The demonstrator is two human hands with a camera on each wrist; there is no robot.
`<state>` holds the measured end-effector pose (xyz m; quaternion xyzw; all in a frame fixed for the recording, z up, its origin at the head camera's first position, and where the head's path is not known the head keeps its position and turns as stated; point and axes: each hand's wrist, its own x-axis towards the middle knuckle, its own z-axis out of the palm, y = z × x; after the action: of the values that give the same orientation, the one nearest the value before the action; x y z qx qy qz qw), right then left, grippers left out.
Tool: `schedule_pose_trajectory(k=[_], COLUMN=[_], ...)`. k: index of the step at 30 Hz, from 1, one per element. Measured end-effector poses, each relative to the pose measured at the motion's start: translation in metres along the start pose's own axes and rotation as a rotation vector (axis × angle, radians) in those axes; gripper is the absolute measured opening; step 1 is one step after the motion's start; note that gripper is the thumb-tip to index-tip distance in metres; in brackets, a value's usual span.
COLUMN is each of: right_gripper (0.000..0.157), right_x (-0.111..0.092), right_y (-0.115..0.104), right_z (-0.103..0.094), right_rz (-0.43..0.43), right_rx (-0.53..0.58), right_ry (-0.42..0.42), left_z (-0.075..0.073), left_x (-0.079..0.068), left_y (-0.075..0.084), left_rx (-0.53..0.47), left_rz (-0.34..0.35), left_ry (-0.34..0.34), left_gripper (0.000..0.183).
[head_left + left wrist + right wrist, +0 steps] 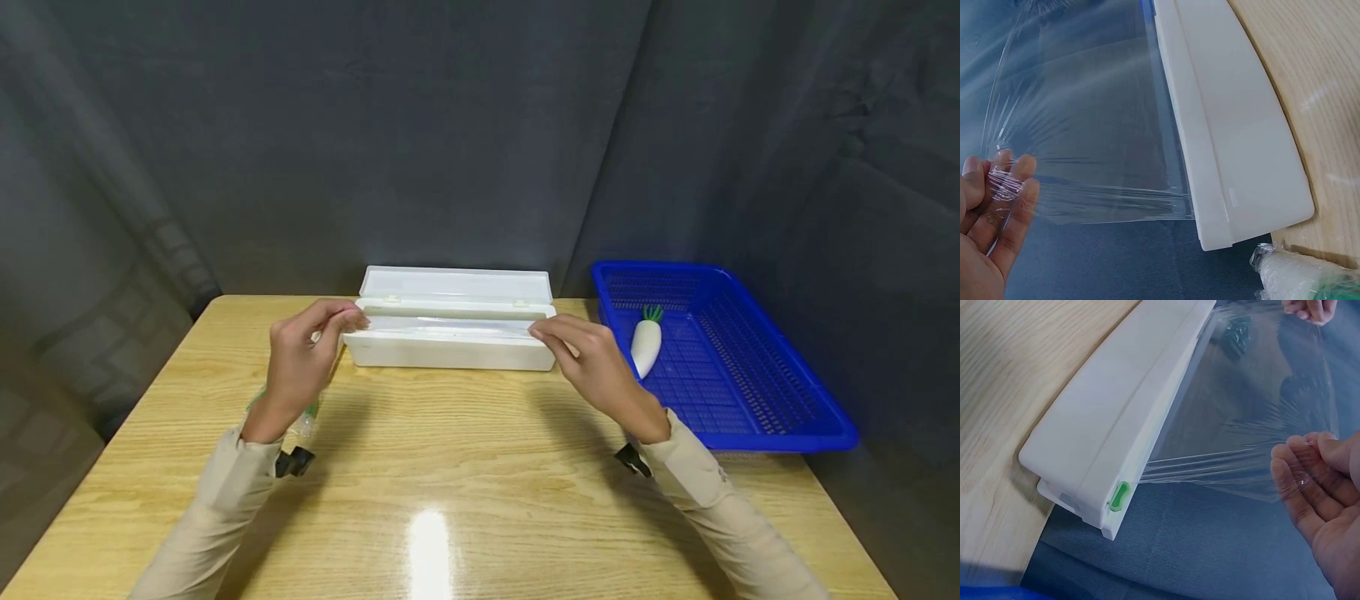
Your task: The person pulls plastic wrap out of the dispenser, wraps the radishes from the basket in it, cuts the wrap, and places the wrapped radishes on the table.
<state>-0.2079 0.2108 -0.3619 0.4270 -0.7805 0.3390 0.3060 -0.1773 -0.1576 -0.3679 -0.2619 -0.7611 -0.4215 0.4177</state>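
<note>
A long white cling film dispenser (450, 354) sits at the back of the table with its lid (455, 285) raised. Clear cling film (1100, 119) stretches taut from it, creased where it gathers toward each hand. My left hand (298, 362) pinches one corner of the sheet between thumb and fingers, near the dispenser's left end. At the right end, my right hand (603, 371) pinches the other corner. The right wrist view shows wrinkles fanning out from the right fingertips (1282, 453) and a green slider (1120, 495) on the dispenser's end.
A blue plastic basket (813, 408) stands on the right, holding a white radish (647, 346) with green leaves. Beside the left wrist lies a film-wrapped white and green item (1300, 272), mostly hidden by the hand in the head view. Dark curtains (450, 133) hang behind the wooden table (465, 467).
</note>
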Motion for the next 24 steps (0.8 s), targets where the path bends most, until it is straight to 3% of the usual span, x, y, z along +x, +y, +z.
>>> schedule_pose_trajectory(k=[6,16,20,24], right_gripper=[0.018,0.016,0.016,0.018], right_x=[0.000,0.001,0.000,0.001], right_y=[-0.001,-0.005,-0.006,-0.008], right_z=[-0.001,-0.002,-0.001,-0.004], right_rz=[-0.019,-0.041,0.006,0.126], right_rx=[-0.002,0.046,0.101,0.200], right_ry=[0.036,0.100,0.114,0.093], left_z=[-0.002,-0.002,-0.004,-0.005], left_x=[0.003,0.005,0.007,0.007], left_y=[0.004,0.012,0.013,0.013], left_rx=[-0.013,-0.078,-0.134,-0.138], left_rz=[0.043,0.025,-0.011,-0.026], left_ry=[0.009,0.055,0.052,0.044], left_gripper=[0.018,0.016,0.015,0.015])
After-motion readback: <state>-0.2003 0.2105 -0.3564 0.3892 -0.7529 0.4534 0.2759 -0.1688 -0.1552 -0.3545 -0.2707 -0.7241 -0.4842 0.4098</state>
